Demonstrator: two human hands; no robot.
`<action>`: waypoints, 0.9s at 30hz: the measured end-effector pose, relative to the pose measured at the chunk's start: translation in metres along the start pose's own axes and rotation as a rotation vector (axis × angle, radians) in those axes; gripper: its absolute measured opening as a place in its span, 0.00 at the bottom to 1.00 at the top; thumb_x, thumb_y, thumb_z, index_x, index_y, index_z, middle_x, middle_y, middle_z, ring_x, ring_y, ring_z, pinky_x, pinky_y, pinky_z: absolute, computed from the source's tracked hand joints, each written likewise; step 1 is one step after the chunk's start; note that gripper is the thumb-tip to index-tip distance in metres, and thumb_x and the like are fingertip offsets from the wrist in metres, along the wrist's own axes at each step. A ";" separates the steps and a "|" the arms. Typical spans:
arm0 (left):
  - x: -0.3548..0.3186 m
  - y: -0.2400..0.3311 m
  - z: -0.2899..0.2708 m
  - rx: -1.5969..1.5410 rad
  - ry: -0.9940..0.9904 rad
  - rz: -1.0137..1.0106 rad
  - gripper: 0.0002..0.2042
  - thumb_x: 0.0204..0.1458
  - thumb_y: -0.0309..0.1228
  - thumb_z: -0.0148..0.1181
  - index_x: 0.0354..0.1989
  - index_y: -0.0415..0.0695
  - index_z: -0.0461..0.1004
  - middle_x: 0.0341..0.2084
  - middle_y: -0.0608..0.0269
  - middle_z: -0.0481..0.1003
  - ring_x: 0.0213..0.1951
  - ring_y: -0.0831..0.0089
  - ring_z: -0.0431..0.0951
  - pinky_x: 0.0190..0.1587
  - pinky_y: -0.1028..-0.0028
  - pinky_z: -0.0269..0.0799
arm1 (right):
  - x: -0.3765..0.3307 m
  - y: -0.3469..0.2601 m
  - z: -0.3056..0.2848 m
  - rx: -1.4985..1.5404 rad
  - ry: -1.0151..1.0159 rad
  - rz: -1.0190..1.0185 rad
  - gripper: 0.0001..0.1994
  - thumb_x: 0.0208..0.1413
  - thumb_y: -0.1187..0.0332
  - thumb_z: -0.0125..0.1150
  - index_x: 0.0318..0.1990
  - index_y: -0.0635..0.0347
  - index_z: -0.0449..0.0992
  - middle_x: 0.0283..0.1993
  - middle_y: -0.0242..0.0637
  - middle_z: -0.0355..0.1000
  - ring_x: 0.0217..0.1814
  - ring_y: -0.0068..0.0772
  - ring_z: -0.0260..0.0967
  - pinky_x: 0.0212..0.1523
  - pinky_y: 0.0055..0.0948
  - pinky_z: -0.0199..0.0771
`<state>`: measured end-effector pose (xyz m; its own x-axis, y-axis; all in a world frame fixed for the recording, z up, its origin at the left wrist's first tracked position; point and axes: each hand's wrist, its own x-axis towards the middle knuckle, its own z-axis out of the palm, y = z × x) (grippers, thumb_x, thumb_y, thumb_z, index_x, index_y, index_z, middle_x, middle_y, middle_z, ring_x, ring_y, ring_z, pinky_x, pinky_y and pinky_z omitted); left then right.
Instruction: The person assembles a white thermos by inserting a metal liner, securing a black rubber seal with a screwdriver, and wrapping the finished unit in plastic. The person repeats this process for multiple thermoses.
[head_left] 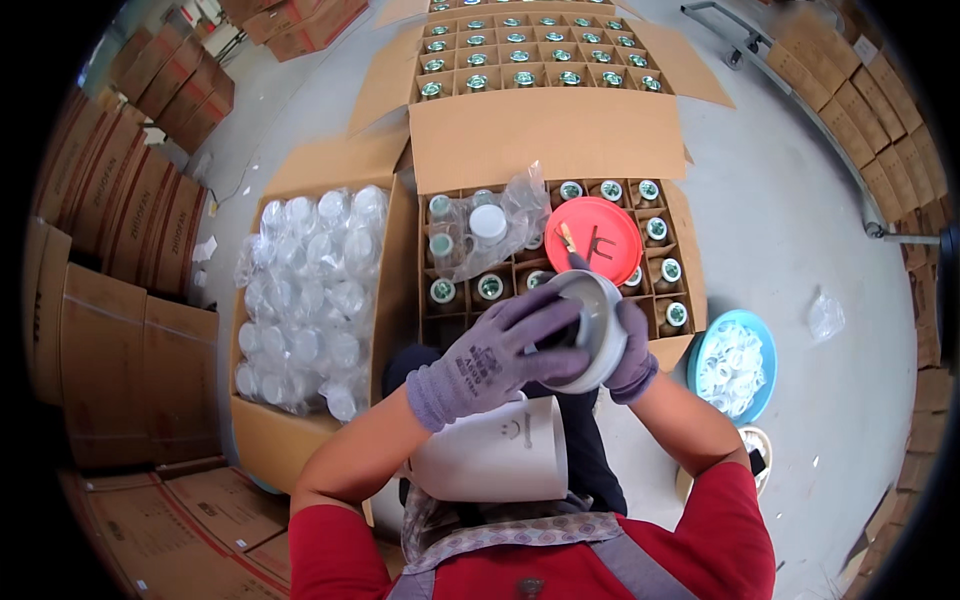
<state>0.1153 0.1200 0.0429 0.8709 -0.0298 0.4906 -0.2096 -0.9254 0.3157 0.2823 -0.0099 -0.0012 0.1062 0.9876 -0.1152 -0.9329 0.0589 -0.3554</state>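
Both my hands wear purple gloves and hold a white round lid-like piece (603, 322) tilted on its side above my lap. My left hand (510, 345) reaches into its hollow side, with some fingers hidden there. My right hand (634, 352) grips the opposite rim. Under my left wrist, a white cylindrical container (495, 455) with a small smiling face lies across my lap. Just beyond my hands, a red round tray (610, 225) carrying small dark tools rests on a divided carton of bottles (560, 275). A bagged white-lidded container (488, 223) lies on the bottles' left side.
To the left stands an open carton (285, 420) of clear plastic-wrapped containers. Another bottle carton (540, 65) sits farther ahead. A blue basin (768, 360) of white pieces and a cream bucket (765, 490) stand at right. Stacked boxes (125, 365) line the left; a cart (820, 130) is far right.
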 end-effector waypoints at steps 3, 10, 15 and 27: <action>0.022 -0.003 0.018 -0.800 0.043 -0.652 0.32 0.51 0.32 0.64 0.63 0.39 0.59 0.59 0.43 0.64 0.58 0.50 0.69 0.59 0.63 0.67 | 0.017 -0.008 -0.033 -0.931 -0.168 -0.449 0.60 0.37 0.54 0.73 0.73 0.65 0.37 0.71 0.43 0.48 0.72 0.39 0.49 0.68 0.37 0.53; 0.044 -0.071 0.058 -0.146 -0.284 0.025 0.21 0.41 0.34 0.64 0.48 0.56 0.75 0.57 0.54 0.66 0.56 0.50 0.69 0.56 0.56 0.70 | 0.054 -0.032 -0.100 0.216 0.023 0.270 0.28 0.63 0.54 0.51 0.66 0.57 0.57 0.59 0.36 0.66 0.56 0.40 0.69 0.58 0.39 0.69; 0.048 -0.120 0.118 0.096 -0.053 0.106 0.16 0.42 0.32 0.59 0.43 0.62 0.75 0.52 0.61 0.68 0.54 0.56 0.69 0.58 0.59 0.67 | 0.047 -0.064 -0.144 -0.414 0.178 0.005 0.23 0.61 0.55 0.55 0.58 0.61 0.66 0.54 0.38 0.70 0.53 0.38 0.67 0.56 0.37 0.67; 0.051 -0.160 0.196 0.455 -0.261 -0.668 0.22 0.51 0.47 0.56 0.53 0.52 0.73 0.52 0.57 0.68 0.54 0.50 0.67 0.61 0.47 0.51 | -0.052 -0.122 -0.373 -2.526 0.992 0.210 0.27 0.50 0.57 0.63 0.59 0.50 0.70 0.66 0.40 0.62 0.64 0.44 0.62 0.63 0.41 0.64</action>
<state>0.2809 0.1927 -0.1421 0.8347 0.5422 0.0966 0.5355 -0.8400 0.0875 0.5190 -0.1228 -0.2981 0.7504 0.6479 -0.1308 0.6546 -0.7559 0.0118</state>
